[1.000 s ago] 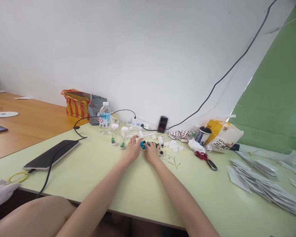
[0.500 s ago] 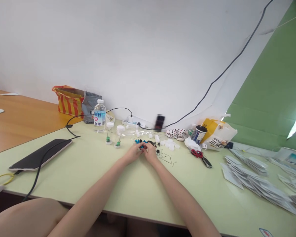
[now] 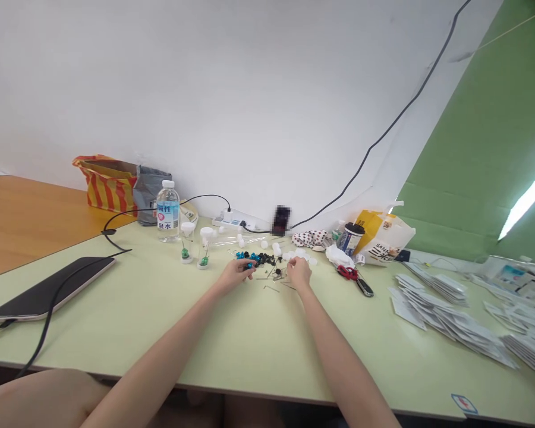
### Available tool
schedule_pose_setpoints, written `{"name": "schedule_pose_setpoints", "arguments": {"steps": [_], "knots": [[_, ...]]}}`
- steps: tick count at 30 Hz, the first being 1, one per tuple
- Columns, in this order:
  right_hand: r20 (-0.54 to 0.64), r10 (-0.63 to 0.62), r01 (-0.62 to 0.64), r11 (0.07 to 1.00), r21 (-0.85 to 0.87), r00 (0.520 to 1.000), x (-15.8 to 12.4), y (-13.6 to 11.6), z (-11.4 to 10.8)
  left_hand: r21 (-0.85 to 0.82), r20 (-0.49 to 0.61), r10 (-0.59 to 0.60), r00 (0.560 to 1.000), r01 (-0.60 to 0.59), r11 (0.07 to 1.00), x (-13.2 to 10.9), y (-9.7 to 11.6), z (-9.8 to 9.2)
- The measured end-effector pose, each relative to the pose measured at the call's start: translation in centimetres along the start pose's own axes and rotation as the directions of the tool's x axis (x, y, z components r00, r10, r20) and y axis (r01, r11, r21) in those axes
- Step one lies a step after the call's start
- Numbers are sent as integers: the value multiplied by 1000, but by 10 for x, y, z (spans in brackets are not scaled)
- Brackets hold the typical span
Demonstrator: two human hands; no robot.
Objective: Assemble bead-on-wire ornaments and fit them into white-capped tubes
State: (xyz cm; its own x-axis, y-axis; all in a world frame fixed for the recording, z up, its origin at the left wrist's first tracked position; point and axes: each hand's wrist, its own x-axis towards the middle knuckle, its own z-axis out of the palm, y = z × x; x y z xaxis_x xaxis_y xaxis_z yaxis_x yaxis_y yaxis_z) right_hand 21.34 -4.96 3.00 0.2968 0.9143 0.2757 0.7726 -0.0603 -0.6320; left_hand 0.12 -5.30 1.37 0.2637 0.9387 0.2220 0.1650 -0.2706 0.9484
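My left hand (image 3: 236, 276) is closed on a small blue part (image 3: 249, 265) with a dark side, held between thumb and fingertips. Just beyond it lies a pile of small blue and black parts (image 3: 263, 259). My right hand (image 3: 299, 273) is down at the table on the right, over some thin bent metal pins (image 3: 271, 289); its fingers are pinched together, and what they hold, if anything, is too small to make out. White caps (image 3: 289, 255) lie behind that hand. Two clear tubes with white lids (image 3: 205, 233) and green parts inside stand to the left.
A water bottle (image 3: 167, 211) stands at the back left, near a striped bag (image 3: 111, 184). A black tablet-like device (image 3: 53, 288) with a cable lies on the left. Red-handled scissors (image 3: 348, 273), a cup (image 3: 351, 238) and stacked white packets (image 3: 446, 321) are on the right.
My hands were together at the pile and are now apart. The right hand has moved right to the metal pins, while the left keeps the blue part. The view has shifted slightly.
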Motion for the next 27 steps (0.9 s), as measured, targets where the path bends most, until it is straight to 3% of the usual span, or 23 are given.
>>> {"name": "schedule_pose_setpoints", "arguments": {"steps": [5,13,18,21,25,27], "knots": [[35,101,-94,981,-170,994,5,18,6,-21,6,-107,994,108,994,-2,5,-6],[-5,56,-55,974,-219,998,3,11,18,-189,134,-110,985,134,973,-2,0,-3],[-97,-2,-17,981,-194,995,1,6,15,-142,191,-132,973,161,977,-5,3,-5],[-152,-110,92,988,-126,982,-5,0,15,-125,188,-135,973,160,979,-7,5,-5],[-242,-356,381,922,66,903,-18,-14,21,-122,187,-109,976,134,983,-8,4,-5],[-236,-419,453,885,110,877,-25,-21,25,-120,184,-95,978,118,986,-8,4,-5]]}}
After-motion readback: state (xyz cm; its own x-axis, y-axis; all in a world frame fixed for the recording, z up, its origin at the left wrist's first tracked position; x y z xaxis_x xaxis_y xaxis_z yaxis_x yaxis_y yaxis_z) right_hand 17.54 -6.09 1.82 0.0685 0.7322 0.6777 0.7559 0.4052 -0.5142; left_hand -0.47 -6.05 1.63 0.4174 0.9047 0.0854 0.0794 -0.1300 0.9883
